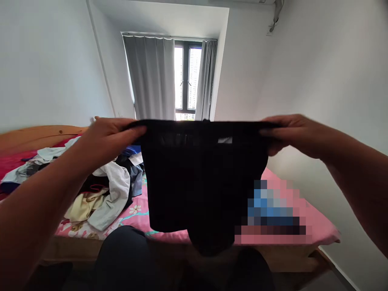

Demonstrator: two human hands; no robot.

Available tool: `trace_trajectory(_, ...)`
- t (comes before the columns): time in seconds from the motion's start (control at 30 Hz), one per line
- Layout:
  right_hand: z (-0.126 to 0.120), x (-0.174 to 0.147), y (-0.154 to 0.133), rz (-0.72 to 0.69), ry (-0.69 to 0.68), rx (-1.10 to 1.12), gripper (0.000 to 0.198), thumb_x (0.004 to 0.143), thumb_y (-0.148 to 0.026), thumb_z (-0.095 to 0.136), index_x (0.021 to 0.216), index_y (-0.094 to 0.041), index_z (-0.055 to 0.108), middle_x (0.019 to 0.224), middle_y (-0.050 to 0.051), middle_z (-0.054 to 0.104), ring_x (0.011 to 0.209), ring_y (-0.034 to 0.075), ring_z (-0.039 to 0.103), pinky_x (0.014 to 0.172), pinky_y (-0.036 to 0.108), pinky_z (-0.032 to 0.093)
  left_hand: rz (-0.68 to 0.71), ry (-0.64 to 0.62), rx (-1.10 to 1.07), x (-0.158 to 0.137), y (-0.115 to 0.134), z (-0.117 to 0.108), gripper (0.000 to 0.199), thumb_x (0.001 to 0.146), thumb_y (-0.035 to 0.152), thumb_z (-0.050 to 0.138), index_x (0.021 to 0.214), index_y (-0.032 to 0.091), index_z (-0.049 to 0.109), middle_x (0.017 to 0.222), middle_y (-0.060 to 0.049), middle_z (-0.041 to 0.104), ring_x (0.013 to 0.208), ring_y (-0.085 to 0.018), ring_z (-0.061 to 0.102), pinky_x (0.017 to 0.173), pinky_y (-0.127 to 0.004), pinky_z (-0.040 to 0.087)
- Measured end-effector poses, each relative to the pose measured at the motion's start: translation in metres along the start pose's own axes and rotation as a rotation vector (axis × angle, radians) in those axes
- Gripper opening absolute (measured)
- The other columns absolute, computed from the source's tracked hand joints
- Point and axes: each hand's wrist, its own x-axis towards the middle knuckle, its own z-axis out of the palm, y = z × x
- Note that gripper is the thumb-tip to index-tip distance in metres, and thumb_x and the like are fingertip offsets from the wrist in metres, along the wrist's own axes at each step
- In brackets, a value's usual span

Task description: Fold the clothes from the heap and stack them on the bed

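A bed (321,230) with a pink cover spans the view, its middle hidden behind a black garment (203,182) that hangs in front of the person, too dark to show seams. On the left, a heap of clothes (117,184) is partly covered by an outstretched forearm; pixelation masks something bluish on the right. The left hand (117,130) and right hand (289,130) pinch the garment's opposite top corners, thumbs towards each other. A pale patch (225,140) near its top edge is too indistinct to read.
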Motion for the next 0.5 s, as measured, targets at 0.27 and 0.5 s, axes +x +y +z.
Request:
trace_trajectory(0.27,0.030,0.002,0.016,0.014,0.148,-0.150,0.027,0.081,-0.035,0.056,0.101,-0.022,0.067,0.073,0.001,0.062,0.056,0.013,0.059,0.050,0.026,0.052,0.133,0.009,0.089,-0.005,-0.038,0.039,0.035,0.082,0.040,0.052,0.109,0.025,0.069,0.098,0.001,0.071,0.095,-0.024,0.063,0.088,-0.030,0.047)
trace_trajectory(0.5,0.025,0.009,0.018,0.071,0.106,-0.022,0.029,0.079,-0.036,0.060,0.101,-0.018,0.066,0.076,0.004,0.065,0.055,0.013,0.062,0.050,0.027,0.055,0.137,-0.101,0.216,0.003,-0.031,0.016,0.035,0.081,0.044,0.054,0.100,0.022,0.073,0.079,0.003,0.070,0.076,-0.019,0.062,0.077,-0.026,0.046)
